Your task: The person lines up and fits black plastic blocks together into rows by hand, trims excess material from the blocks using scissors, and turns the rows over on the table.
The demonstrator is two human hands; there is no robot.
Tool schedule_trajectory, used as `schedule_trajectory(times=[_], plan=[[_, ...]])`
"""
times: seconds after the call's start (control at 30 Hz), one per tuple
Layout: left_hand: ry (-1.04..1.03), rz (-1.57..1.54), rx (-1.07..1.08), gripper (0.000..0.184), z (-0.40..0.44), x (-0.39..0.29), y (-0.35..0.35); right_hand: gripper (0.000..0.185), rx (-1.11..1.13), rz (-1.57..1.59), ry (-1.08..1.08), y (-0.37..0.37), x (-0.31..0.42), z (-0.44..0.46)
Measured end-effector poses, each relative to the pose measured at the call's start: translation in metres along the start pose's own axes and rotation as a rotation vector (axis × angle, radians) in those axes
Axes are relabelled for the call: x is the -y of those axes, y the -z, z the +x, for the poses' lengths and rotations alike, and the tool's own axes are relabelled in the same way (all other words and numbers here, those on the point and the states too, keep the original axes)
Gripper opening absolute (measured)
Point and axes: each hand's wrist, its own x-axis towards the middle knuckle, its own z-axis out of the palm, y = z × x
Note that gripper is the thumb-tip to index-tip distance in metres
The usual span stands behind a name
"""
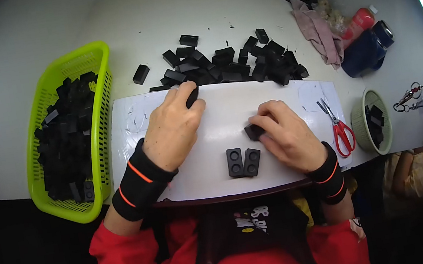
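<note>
My left hand (176,118) is closed on a black block (192,97) at the far edge of the white board (211,126), beside the heap. In my right hand (288,134), thumb and fingers pinch another black block (253,131) over the board's right half. Just below it lie two black blocks, an upright one (234,162) and a slightly tilted one (251,162), each with two round recesses facing up. Beyond the board spreads a loose heap of black blocks (225,58). My fingers partly cover both held blocks.
At left stands a green basket (101,55) full of black blocks. Red-handled scissors (342,134) lie on the board's right end, near a small pale basket (386,147) with black pieces. A pink cloth (320,34), a red bottle (359,22) and a dark blue flask (369,51) sit back right.
</note>
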Motion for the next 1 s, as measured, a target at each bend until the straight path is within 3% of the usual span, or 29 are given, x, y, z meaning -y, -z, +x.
schedule_trajectory(times=[0.07, 0.13, 0.2, 0.33, 0.47, 0.53, 0.73, 0.8, 0.87, 0.93, 1.0], plan=[[-0.028, -0.208, -0.096, 0.032, -0.017, -0.016, 0.019, 0.054, -0.091, 0.029, -0.027, 0.002, 0.006, -0.012], [-0.023, -0.264, -0.102, 0.035, -0.035, -0.035, 0.034, 0.053, -0.184, 0.420, -0.354, 0.005, 0.023, -0.032], [-0.042, -0.278, -0.076, 0.036, -0.048, -0.048, 0.032, 0.052, -0.268, 0.528, -0.371, -0.005, 0.037, -0.045], [-0.062, -0.451, -0.114, 0.038, -0.061, -0.060, 0.016, 0.039, -0.280, 0.225, -0.379, -0.019, 0.048, -0.050], [0.186, -0.711, -0.087, 0.035, -0.062, -0.044, 0.040, 0.029, -0.277, 0.053, -0.421, -0.009, 0.044, -0.054], [0.179, -0.740, -0.030, 0.035, -0.056, -0.033, 0.043, 0.028, -0.353, -0.049, -0.499, -0.011, 0.046, -0.052], [-0.082, -0.479, -0.025, 0.033, -0.056, -0.047, 0.017, 0.027, -0.289, 0.165, -0.387, -0.022, 0.072, -0.036], [-0.073, -0.505, -0.002, 0.031, -0.053, -0.046, 0.027, 0.026, -0.220, 0.194, -0.326, -0.009, 0.060, -0.031], [-0.010, -0.596, 0.014, 0.028, -0.042, -0.034, 0.041, 0.027, -0.298, 0.072, -0.242, 0.005, 0.039, -0.013], [0.000, -0.413, -0.158, 0.022, -0.015, -0.019, 0.038, 0.025, -0.366, -0.084, -0.112, 0.011, 0.013, 0.023], [-0.013, -0.281, -0.180, 0.024, 0.019, 0.001, 0.018, 0.022, -0.287, -0.232, -0.047, 0.003, -0.016, 0.064]])
